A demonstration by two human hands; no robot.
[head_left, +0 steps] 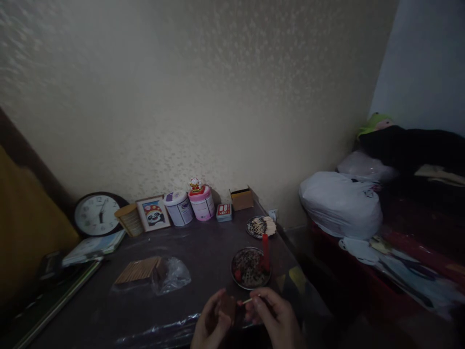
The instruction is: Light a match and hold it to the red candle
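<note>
At the table's near edge, my left hand [212,320] is closed around a small brown block-like piece [227,309], possibly a small box. My right hand [274,315] pinches a thin pale stick [247,300], which looks like a matchstick. Its reddish end points toward the brown piece; whether they touch is unclear. Just beyond both hands sits a round dish [250,271] of dark speckled material, with a red strip-shaped tool [266,252] leaning in it. Farther back, a smaller plate [259,235] holds many pale sticks with dark ends.
Left on the dark table lies a brown ridged stack [140,270] in clear plastic [176,274]. Along the wall stand a clock [97,214], a framed picture [153,214], two canisters [201,203], a small tin [224,212] and an open carton [242,198]. White bags [341,203] lie right.
</note>
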